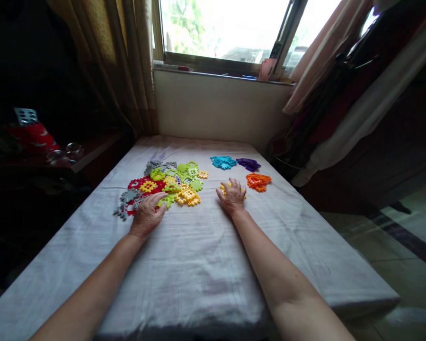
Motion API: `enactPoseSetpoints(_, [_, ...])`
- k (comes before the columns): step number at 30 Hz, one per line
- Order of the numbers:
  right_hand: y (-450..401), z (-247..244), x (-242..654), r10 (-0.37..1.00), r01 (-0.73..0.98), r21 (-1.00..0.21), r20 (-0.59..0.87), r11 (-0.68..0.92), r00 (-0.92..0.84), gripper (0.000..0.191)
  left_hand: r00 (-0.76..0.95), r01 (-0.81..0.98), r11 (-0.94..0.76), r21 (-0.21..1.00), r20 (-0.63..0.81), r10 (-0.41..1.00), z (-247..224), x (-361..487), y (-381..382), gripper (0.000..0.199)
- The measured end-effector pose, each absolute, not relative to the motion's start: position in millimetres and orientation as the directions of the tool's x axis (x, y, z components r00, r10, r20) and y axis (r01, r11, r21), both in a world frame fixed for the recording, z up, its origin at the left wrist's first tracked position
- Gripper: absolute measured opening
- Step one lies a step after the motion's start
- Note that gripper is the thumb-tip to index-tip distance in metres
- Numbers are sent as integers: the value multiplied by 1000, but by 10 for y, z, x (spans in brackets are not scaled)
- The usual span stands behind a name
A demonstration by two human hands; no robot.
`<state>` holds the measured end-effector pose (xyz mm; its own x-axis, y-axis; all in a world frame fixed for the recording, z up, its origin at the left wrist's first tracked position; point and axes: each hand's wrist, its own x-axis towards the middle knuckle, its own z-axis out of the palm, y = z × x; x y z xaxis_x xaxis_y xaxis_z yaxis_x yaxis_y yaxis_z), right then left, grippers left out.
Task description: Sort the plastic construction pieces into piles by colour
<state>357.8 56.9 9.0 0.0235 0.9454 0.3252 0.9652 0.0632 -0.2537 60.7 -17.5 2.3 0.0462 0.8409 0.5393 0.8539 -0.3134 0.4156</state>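
My left hand (148,215) rests at the near edge of a mixed heap of plastic pieces, its fingers apart over red and lime-green ones. In the heap are grey pieces (129,195), red pieces (158,185), lime-green pieces (196,184) and yellow pieces (188,194). My right hand (232,195) lies spread over a small group of yellow pieces (244,193), which it partly hides. Separate piles of blue pieces (223,162), purple pieces (248,164) and orange pieces (258,182) sit behind and to the right of it.
A pale cloth covers the table (199,265). Beyond its far edge stand a wall and a window (223,28). A curtain (128,61) and a dark side table with glasses (66,152) are at the left. Clothes (362,104) hang at the right.
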Motion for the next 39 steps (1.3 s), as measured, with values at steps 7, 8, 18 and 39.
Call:
enactPoseSetpoints(7, [384, 142, 3049, 802, 811, -196, 394, 551, -450, 37, -139, 939, -100, 329, 628, 766, 84, -6, 67, 35])
enactPoseSetpoints(8, [380, 151, 3001, 805, 808, -195, 370, 556, -464, 39, -173, 938, -69, 341, 629, 758, 85, -79, 58, 34])
enactPoseSetpoints(18, [395, 126, 2900, 882, 846, -269, 245, 461, -403, 37, -600, 779, 317, 540, 496, 628, 211, -396, -67, 42])
enactPoseSetpoints(39, [635, 152, 3448, 897, 877, -419, 442, 234, -28, 35, -649, 673, 371, 640, 271, 711, 200, -330, -30, 38])
